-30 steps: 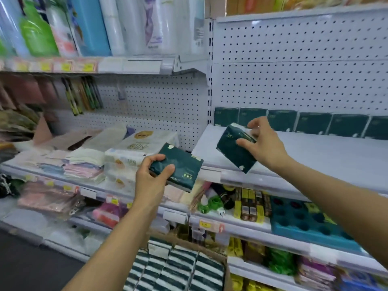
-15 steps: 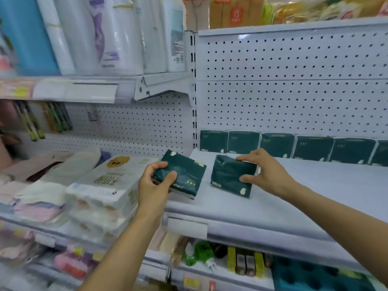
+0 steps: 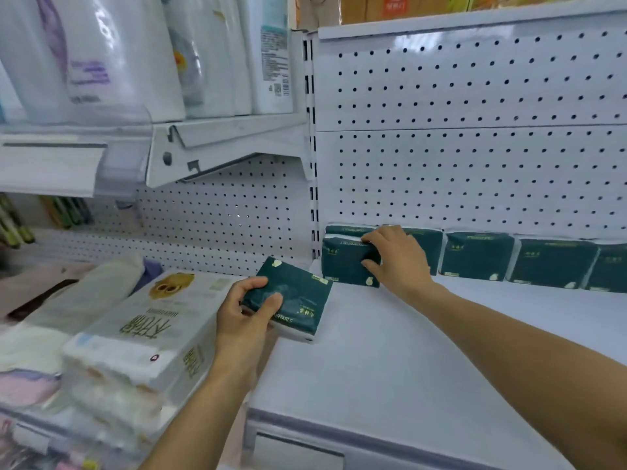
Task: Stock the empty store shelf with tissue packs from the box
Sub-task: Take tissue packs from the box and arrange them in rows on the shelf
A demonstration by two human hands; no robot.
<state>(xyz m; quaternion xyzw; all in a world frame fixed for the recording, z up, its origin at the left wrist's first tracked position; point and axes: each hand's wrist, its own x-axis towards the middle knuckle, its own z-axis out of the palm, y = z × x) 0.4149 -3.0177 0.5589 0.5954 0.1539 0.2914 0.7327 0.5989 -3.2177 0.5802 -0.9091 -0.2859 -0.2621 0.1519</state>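
Observation:
A row of dark green tissue packs (image 3: 476, 254) stands along the back of the white shelf (image 3: 390, 361), against the pegboard. My right hand (image 3: 398, 257) grips one dark green pack (image 3: 342, 261) upright at the shelf's far left, in front of the row's leftmost pack. My left hand (image 3: 242, 315) holds a second dark green pack (image 3: 298, 296) tilted over the shelf's left edge. The box is out of view.
White paper-towel bundles (image 3: 146, 337) and folded cloths lie on the neighbouring shelf to the left. Large white rolls (image 3: 118, 56) stand on the upper left shelf, whose bracket (image 3: 224, 150) overhangs. The shelf's front part is bare.
My right hand carried its pack from mid-shelf back to the far-left rear and stood it upright. My left hand stayed near the shelf's left edge. The view moved closer and upward.

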